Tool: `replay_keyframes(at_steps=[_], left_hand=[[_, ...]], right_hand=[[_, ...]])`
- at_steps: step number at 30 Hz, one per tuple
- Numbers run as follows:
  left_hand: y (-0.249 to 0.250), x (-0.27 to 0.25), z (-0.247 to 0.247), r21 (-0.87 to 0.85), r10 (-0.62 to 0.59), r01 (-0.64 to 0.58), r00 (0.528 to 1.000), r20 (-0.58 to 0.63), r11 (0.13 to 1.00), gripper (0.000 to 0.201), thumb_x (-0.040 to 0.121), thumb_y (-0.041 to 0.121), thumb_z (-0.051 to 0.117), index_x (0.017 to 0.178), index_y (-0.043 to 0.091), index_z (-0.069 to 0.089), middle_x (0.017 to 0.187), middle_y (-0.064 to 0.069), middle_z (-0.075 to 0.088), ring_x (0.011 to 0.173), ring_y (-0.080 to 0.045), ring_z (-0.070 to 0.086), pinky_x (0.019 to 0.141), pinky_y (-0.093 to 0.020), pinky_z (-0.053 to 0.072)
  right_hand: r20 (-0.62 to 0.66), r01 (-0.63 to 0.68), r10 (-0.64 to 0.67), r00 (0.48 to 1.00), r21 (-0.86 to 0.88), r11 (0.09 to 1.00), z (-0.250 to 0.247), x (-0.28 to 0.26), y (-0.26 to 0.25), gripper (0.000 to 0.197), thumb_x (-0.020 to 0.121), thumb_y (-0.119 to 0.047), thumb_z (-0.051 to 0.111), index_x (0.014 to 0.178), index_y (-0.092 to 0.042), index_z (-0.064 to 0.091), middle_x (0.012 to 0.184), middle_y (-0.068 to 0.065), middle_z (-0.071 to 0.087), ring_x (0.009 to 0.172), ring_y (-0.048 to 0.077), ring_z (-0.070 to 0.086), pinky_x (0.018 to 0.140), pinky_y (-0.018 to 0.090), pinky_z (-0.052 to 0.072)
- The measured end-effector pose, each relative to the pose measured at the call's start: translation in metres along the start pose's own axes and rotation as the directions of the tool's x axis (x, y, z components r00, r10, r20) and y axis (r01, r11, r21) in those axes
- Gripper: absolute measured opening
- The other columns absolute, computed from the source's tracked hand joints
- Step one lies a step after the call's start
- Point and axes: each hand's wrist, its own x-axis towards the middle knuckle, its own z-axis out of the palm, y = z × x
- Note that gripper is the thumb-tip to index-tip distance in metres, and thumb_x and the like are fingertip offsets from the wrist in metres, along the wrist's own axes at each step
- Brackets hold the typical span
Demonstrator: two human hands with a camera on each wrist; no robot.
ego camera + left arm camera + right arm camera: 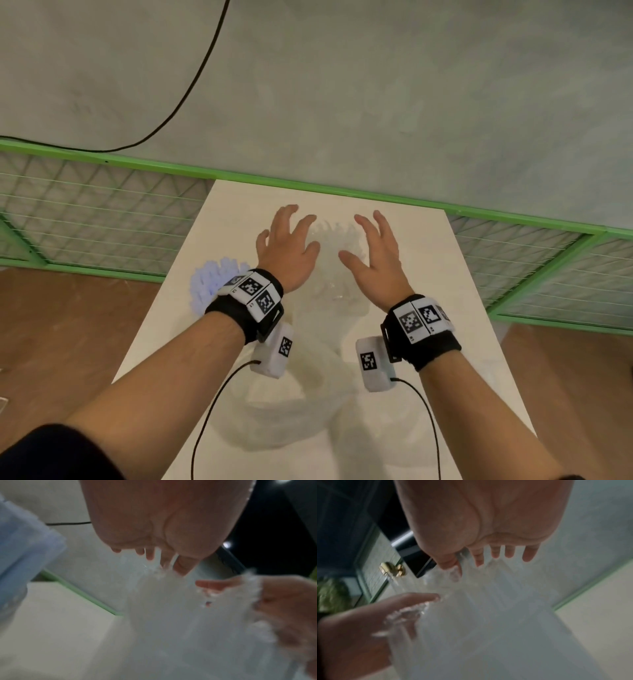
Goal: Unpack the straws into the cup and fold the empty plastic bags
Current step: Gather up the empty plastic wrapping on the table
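A bunch of clear straws [334,240] stands upright on the white table [452,308], fanning out at the top; what holds them is too blurred to make out. My left hand [291,240] and right hand [373,253] flank the straw tops, fingers spread and straight, gripping nothing. In the left wrist view my left hand [154,555] hovers at the edge of the clear straws [171,608], with the right hand [283,601] seen through them. The right wrist view shows my right hand [488,557] over the straws [479,608]. A bundle of pale blue straws [212,281] stands left of my left wrist.
A faint translucent shape [284,411], perhaps plastic, lies on the table between my forearms. A green-framed mesh fence [342,192] runs along the table's far edge. A black cable [191,85] crosses the grey floor beyond. The wrist cameras' cables trail over the near table.
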Motion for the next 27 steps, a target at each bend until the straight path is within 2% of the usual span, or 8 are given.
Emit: replay_keyframes(at_steps=[3, 5, 10, 12, 18, 22, 24, 27], left_hand=[[-0.007, 0.010, 0.008, 0.119, 0.017, -0.053, 0.960, 0.280, 0.991, 0.058, 0.104, 0.034, 0.026, 0.156, 0.023, 0.002, 0.164, 0.003, -0.006, 0.151, -0.011, -0.005, 0.121, -0.040, -0.005], [-0.007, 0.013, 0.009, 0.100, 0.085, -0.127, 0.934, 0.346, 0.987, 0.058, 0.105, 0.032, 0.030, 0.156, 0.023, 0.006, 0.165, 0.003, 0.000, 0.151, -0.011, 0.002, 0.121, -0.037, -0.004], [-0.013, 0.012, -0.004, -0.263, 0.183, -0.132, 0.966, 0.182, 0.956, 0.045, 0.099, 0.022, 0.052, 0.144, 0.027, 0.046, 0.157, 0.009, 0.032, 0.144, -0.012, 0.030, 0.117, -0.027, 0.019], [-0.016, 0.013, -0.003, -0.213, 0.151, -0.124, 0.982, 0.113, 0.969, 0.051, 0.100, 0.024, 0.049, 0.149, 0.020, 0.035, 0.161, 0.002, 0.021, 0.148, -0.014, 0.021, 0.120, -0.030, 0.017], [-0.010, 0.017, 0.008, 0.041, 0.076, -0.096, 0.933, 0.351, 0.995, 0.061, 0.104, 0.038, 0.032, 0.156, 0.022, 0.005, 0.165, 0.001, -0.004, 0.151, -0.013, 0.001, 0.122, -0.042, 0.001], [-0.004, 0.016, -0.003, -0.261, 0.210, -0.168, 0.968, 0.141, 0.950, 0.062, 0.102, 0.028, 0.046, 0.155, 0.029, 0.016, 0.164, 0.003, -0.006, 0.150, -0.013, 0.007, 0.118, -0.029, 0.010], [-0.001, 0.016, -0.005, -0.116, 0.261, -0.245, 0.954, 0.147, 0.963, 0.057, 0.102, 0.032, 0.043, 0.153, 0.037, 0.017, 0.164, 0.007, -0.007, 0.150, -0.012, 0.003, 0.119, -0.038, 0.006], [0.003, 0.019, 0.001, 0.303, 0.175, -0.307, 0.903, 0.393, 0.902, 0.051, 0.103, 0.045, 0.023, 0.153, 0.041, 0.011, 0.163, 0.016, -0.006, 0.149, -0.009, -0.012, 0.118, -0.052, -0.009]], right_hand=[[0.203, 0.032, 0.016, 0.979, -0.232, 0.972, 0.008, 0.005, 0.003, 0.065, 0.102, -0.042, 0.041, 0.157, -0.024, 0.009, 0.164, -0.005, -0.006, 0.151, 0.014, -0.003, 0.120, 0.045, 0.010], [0.249, 0.035, 0.031, 0.968, -0.258, 0.966, 0.013, 0.007, 0.008, 0.064, 0.104, -0.039, 0.037, 0.157, -0.018, 0.008, 0.165, -0.002, -0.001, 0.151, 0.014, 0.004, 0.120, 0.041, 0.015], [0.135, 0.026, -0.014, 0.991, -0.093, 0.995, 0.009, 0.013, 0.010, 0.058, 0.098, -0.024, 0.051, 0.152, -0.025, 0.028, 0.163, -0.008, 0.015, 0.151, 0.017, 0.009, 0.120, 0.044, 0.015], [0.103, 0.058, -0.055, 0.993, -0.028, 0.998, 0.006, 0.014, 0.008, 0.059, 0.096, -0.026, 0.055, 0.150, -0.030, 0.031, 0.162, -0.012, 0.013, 0.151, 0.013, 0.005, 0.119, 0.045, 0.012], [0.379, 0.071, -0.007, 0.925, -0.156, 0.985, 0.007, 0.011, 0.007, 0.057, 0.101, -0.042, 0.044, 0.153, -0.037, 0.022, 0.163, -0.017, 0.000, 0.150, 0.010, -0.009, 0.120, 0.051, 0.004], [0.127, 0.035, -0.065, 0.990, 0.226, 0.974, 0.002, 0.000, 0.009, 0.042, 0.102, -0.038, 0.044, 0.144, -0.038, 0.041, 0.159, -0.019, 0.021, 0.149, 0.006, 0.007, 0.121, 0.042, 0.008], [-0.060, 0.062, -0.049, 0.997, 0.247, 0.967, 0.000, -0.011, 0.009, 0.033, 0.095, -0.029, 0.047, 0.126, -0.031, 0.057, 0.145, -0.010, 0.043, 0.140, 0.011, 0.031, 0.118, 0.044, 0.023], [-0.116, 0.033, -0.020, 0.993, 0.113, 0.993, 0.000, -0.028, 0.008, 0.028, 0.076, -0.026, 0.050, 0.101, -0.034, 0.059, 0.114, -0.007, 0.049, 0.114, 0.016, 0.045, 0.103, 0.049, 0.036]])
